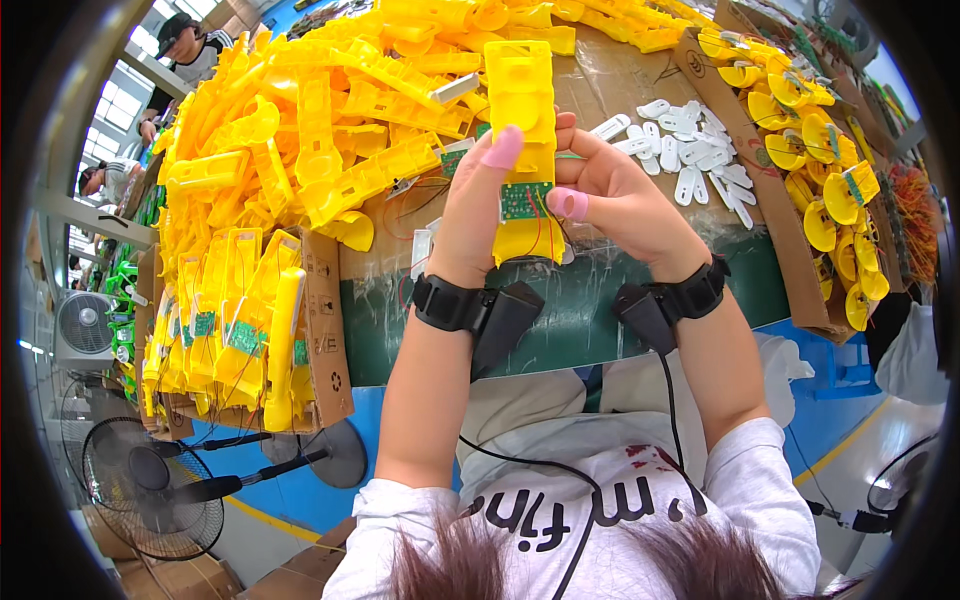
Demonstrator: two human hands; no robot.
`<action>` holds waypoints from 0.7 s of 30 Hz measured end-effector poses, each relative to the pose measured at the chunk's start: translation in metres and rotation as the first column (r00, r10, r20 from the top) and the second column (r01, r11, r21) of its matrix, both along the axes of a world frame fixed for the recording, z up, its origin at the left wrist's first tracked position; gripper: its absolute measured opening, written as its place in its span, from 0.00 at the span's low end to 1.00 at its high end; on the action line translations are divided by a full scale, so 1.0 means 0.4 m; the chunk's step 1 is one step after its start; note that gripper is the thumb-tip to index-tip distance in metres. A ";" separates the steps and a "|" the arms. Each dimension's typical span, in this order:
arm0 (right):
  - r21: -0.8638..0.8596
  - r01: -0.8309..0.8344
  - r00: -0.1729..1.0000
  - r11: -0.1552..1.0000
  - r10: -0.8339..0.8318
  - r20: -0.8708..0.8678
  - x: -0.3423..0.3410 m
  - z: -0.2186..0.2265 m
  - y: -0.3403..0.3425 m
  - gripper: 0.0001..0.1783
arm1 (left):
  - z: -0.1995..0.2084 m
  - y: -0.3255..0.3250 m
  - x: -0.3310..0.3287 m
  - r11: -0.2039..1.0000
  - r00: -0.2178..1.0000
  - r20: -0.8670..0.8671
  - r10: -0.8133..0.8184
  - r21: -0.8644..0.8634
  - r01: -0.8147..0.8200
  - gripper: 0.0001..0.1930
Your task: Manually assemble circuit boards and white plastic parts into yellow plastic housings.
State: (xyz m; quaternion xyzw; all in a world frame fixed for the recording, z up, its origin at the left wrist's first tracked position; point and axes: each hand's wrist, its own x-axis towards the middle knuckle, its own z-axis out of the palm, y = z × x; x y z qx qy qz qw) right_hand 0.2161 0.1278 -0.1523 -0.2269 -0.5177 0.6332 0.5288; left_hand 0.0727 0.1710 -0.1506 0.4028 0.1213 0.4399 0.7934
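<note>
Both hands, left hand [478, 205] and right hand [625, 200], clamp fingers on a yellow plastic housing [522, 110] above cardboard boxes [325, 320].

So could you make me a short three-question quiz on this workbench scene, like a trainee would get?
1. True or false: both hands grip the yellow plastic housing.
2. What colour is the small circuit board set in that housing? A) green B) blue C) white
3. Fill in: the white plastic pieces lie on the person's ____ side of the bench.

Key:
1. True: left hand and right hand both hold it.
2. A.
3. Right.
</note>
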 end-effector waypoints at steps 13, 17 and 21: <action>0.257 0.314 0.920 0.914 -0.360 0.154 -0.004 -0.005 -0.007 0.18 | -0.021 -0.013 0.017 0.866 0.964 0.045 0.262 0.430 -0.255 0.26; 0.353 0.498 0.831 0.792 -0.553 0.067 0.000 -0.002 -0.009 0.19 | -0.021 -0.018 0.024 0.783 0.930 -0.040 0.365 0.554 -0.284 0.23; 0.414 0.536 0.800 0.735 -0.599 0.027 -0.013 -0.008 -0.010 0.19 | -0.039 -0.014 0.030 0.721 0.879 -0.070 0.472 0.604 -0.339 0.18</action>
